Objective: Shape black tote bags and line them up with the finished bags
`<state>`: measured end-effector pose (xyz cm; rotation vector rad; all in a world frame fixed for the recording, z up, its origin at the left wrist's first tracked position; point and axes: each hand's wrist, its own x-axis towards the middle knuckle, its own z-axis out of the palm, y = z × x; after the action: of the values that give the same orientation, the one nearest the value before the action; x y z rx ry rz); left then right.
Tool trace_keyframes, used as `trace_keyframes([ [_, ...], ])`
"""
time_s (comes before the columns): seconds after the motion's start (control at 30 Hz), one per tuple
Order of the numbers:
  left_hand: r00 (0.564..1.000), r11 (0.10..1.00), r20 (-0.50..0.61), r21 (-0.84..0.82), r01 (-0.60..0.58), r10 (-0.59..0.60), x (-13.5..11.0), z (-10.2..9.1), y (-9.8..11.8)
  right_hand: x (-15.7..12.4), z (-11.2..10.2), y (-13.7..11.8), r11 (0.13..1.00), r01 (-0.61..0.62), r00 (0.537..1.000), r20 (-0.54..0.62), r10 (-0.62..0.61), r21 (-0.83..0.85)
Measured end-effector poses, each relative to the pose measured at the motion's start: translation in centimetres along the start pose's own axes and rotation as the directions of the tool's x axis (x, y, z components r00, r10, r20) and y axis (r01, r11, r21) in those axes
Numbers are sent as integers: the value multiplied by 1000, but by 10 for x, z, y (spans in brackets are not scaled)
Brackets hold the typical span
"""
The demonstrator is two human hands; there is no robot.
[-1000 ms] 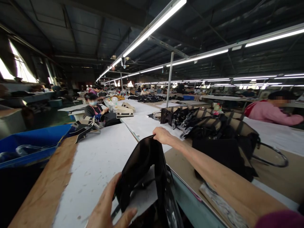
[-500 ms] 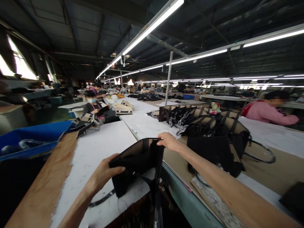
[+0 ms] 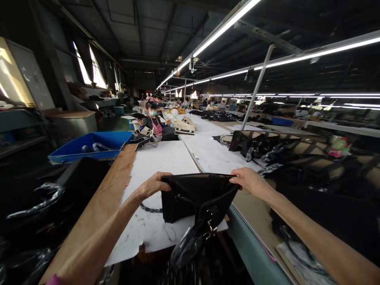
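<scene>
Between my hands is a black handbag [image 3: 181, 202], upright above the table's near edge, its top rim drawn into a nearly straight line. My left hand [image 3: 154, 185] pinches the rim's left corner, thumb toward me. At the right corner, my right hand [image 3: 245, 181] grips the same rim with thumb and fingers. Metal buckles [image 3: 210, 227] show on the bag's near side. A plastic-wrapped handle [image 3: 185, 247] hangs below it, and part of another dark handle [image 3: 151, 208] lies on the white table covering [image 3: 130, 233] at the left.
Several black bags [image 3: 308, 148] with tan insides crowd the table on the right. A blue bin [image 3: 89, 144] stands to the left, with dark bags [image 3: 80, 194] nearer me. Farther along the table sits a co-worker [image 3: 152, 120] beside cream pieces [image 3: 184, 126]. A metal post [image 3: 258, 87] rises at right.
The bag has turned to show its outer side, and its gaping mouth has been pulled flat. My left hand has risen to the rim corner; my view has swung left.
</scene>
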<state>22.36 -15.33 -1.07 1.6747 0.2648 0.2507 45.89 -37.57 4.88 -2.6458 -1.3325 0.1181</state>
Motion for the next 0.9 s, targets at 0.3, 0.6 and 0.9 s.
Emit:
trace_keyframes([
  [0.3, 998, 1000, -60, 8, 6, -5, -3, 7, 0, -10, 11, -40, 865, 463, 842, -211, -497, -192],
  [0.6, 1000, 999, -21, -33, -10, 9, -5, 11, -3, -7, 21, -39, 852, 491, 870, -158, -468, 181],
  [0.9, 985, 991, -121, -27, -131, 127, -2, 10, -14, -2, 29, -34, 862, 506, 836, -242, -492, -2],
])
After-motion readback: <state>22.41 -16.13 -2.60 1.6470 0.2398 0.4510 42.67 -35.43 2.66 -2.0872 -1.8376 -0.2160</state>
